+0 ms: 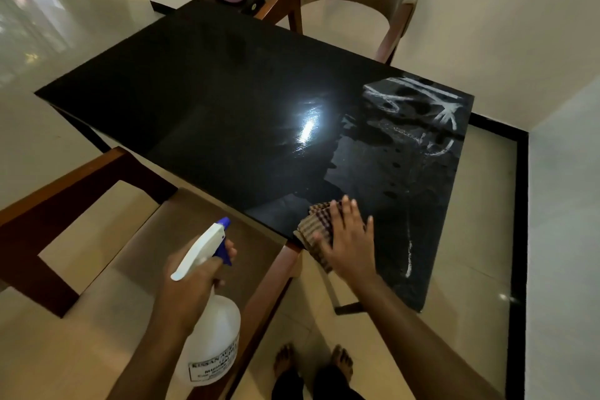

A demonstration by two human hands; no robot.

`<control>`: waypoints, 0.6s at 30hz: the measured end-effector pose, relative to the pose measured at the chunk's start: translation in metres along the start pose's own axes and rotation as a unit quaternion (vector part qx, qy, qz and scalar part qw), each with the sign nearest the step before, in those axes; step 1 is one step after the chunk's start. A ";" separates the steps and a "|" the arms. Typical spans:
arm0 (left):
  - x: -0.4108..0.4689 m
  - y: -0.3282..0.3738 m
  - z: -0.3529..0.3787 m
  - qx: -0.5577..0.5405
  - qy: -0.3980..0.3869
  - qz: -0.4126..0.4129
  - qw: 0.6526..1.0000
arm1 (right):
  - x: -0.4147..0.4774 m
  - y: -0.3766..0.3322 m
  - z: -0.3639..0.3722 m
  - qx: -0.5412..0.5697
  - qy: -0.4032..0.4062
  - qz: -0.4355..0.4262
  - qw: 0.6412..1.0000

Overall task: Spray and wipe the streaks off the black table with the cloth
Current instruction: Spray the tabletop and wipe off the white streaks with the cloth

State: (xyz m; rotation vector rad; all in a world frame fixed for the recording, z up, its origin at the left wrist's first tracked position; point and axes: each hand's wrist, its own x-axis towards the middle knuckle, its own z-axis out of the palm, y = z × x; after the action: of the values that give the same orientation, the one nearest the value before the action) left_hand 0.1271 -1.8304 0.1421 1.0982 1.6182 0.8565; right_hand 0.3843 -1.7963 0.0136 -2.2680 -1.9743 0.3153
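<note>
The spray bottle (212, 331) hangs beside the black table (211, 91), its neck gripped by the left hand (191, 282) with one finger at the blue trigger. The right hand (349, 243), fingers straight and spread, presses the checked cloth (316, 224) flat on the table's near edge. White streaks (418, 107) mark the far right corner.

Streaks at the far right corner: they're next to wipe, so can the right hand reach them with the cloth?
Probably yes. The right hand lies flat on the cloth at the near edge of the table, and nothing stands between it and the streaks, though the arm must stretch forward.
</note>
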 end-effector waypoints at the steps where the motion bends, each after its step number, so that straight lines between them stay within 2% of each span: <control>1: 0.003 -0.002 -0.001 -0.002 -0.001 -0.002 1.000 | -0.009 -0.005 0.011 -0.002 -0.015 0.013 1.000; 4: 0.011 0.000 -0.003 -0.011 -0.001 -0.007 1.000 | -0.004 -0.026 0.029 0.003 -0.013 0.058 0.998; 5: 0.013 0.001 -0.004 -0.011 0.004 0.000 1.000 | 0.005 -0.039 0.031 0.009 -0.012 0.045 0.999; 9: 0.024 0.004 -0.015 0.015 0.048 0.039 0.998 | 0.033 -0.106 0.037 -0.002 -0.060 -0.130 0.990; 11: 0.025 0.005 -0.020 0.017 0.057 0.038 0.998 | 0.041 -0.124 0.036 -0.027 -0.091 -0.167 0.981; 14: 0.028 0.001 -0.026 0.013 0.063 0.034 0.997 | 0.045 -0.109 0.032 -0.069 -0.070 -0.153 0.983; 18: 0.031 -0.007 -0.027 0.007 0.057 0.030 0.998 | 0.030 -0.044 0.029 -0.087 -0.011 -0.109 0.990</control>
State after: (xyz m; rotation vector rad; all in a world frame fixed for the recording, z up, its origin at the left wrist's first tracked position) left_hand 0.0954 -1.8045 0.1337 1.1311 1.6945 0.9629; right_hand 0.3390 -1.7613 -0.0068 -2.1220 -2.3181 0.1523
